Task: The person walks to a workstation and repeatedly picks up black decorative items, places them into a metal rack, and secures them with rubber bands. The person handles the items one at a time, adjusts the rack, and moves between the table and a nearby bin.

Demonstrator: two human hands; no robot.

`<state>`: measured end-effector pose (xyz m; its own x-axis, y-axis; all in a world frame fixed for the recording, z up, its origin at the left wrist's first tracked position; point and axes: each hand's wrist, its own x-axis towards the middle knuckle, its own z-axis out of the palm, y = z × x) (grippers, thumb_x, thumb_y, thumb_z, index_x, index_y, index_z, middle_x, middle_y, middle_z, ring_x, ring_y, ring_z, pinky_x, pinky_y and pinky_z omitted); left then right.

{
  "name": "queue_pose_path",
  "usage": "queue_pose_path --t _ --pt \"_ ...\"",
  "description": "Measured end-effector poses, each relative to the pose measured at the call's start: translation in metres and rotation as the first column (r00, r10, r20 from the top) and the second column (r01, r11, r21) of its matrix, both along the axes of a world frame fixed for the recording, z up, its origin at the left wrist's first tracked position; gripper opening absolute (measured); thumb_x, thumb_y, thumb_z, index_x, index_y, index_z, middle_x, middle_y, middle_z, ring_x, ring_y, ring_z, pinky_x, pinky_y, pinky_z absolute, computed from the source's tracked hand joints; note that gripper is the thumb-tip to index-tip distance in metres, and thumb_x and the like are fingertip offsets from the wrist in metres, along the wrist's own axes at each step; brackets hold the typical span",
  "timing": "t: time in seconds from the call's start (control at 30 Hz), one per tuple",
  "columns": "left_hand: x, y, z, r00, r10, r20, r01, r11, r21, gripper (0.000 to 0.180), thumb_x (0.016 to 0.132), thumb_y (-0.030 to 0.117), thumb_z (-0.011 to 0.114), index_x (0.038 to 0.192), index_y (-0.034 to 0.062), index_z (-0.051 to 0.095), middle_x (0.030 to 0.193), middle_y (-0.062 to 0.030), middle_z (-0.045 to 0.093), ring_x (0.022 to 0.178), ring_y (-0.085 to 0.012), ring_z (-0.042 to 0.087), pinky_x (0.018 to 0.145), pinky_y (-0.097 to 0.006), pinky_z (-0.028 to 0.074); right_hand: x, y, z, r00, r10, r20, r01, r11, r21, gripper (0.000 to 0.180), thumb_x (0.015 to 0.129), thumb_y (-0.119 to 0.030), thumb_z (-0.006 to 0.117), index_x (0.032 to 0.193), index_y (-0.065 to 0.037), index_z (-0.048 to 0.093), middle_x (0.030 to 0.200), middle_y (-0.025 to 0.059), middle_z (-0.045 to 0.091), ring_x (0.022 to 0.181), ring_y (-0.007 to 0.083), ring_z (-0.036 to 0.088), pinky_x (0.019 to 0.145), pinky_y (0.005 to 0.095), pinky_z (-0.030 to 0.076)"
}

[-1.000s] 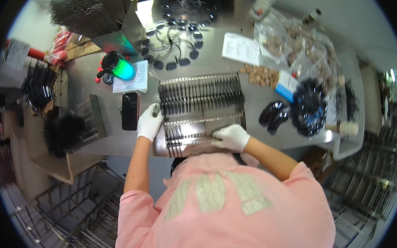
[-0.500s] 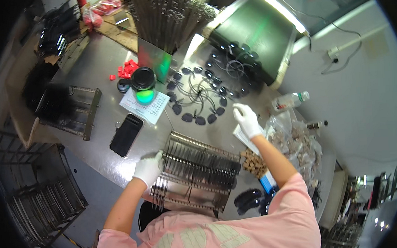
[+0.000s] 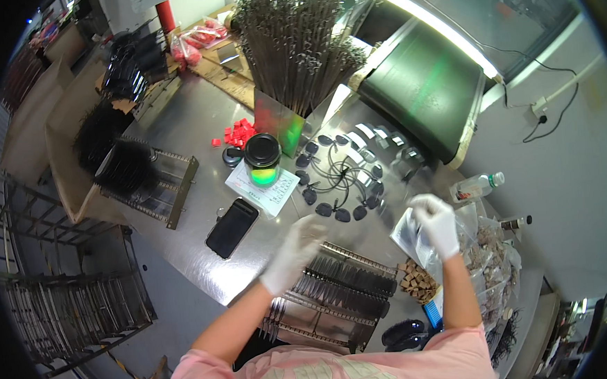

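Both hands wear white gloves. My left hand (image 3: 295, 252), smeared by motion, is above the back left edge of a metal rack (image 3: 358, 253); its fingers are unclear. Rows of thin dark pieces (image 3: 347, 274) stand in that rack. My right hand (image 3: 436, 224) is over the right of the table, fingers curled and pinched together, next to a white-edged sheet or packet (image 3: 406, 233). Whatever they may hold is too small to make out. Beyond the hands lies a ring of dark lens-like pieces (image 3: 342, 215) on curved stems that meet at the centre.
A black phone (image 3: 232, 228), a paper sheet (image 3: 280, 199) and a black-lidded jar (image 3: 262, 152) lie left of the ring. Small brown blocks (image 3: 418, 283), plastic bags (image 3: 492, 261) and a clear bottle (image 3: 477, 187) are at right. Thin metal rods (image 3: 294, 44) stand behind.
My left hand has left the rack's left side and moved right and away from me. My right hand has drawn back from the ring toward the right. The whole view has shifted.
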<state>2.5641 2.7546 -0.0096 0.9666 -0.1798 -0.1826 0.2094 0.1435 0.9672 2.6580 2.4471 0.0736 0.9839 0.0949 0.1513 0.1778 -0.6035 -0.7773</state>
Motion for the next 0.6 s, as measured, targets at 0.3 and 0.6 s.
queue_pose_path --t 0.3,0.6 --pt "-0.009 0.008 0.076 0.889 0.309 0.338 -0.028 0.773 -0.633 0.093 0.081 -0.004 0.072 0.158 0.0211 0.027 0.151 -0.0222 0.044 0.133 -0.039 0.056 0.107 -0.045 0.053 0.013 0.069 -0.017 0.973 -0.226 0.045 0.179 0.866 0.467 0.023 0.098 -0.022 0.071 0.101 -0.004 0.058 0.07 0.0012 0.054 0.06 0.012 0.049 0.062 0.0279 0.046" --pt "-0.094 0.094 0.081 0.885 0.429 0.183 -0.24 0.755 -0.61 0.124 0.078 0.02 0.089 0.168 0.0353 0.004 0.163 -0.0195 0.036 0.144 -0.0407 0.047 0.108 -0.046 0.05 0.162 0.077 -0.235 0.944 -0.177 -0.279 0.251 0.933 0.258 0.024 0.101 -0.032 0.067 0.099 -0.01 0.077 0.073 0.0017 0.067 0.054 0.0107 0.051 0.05 0.0273 0.04"
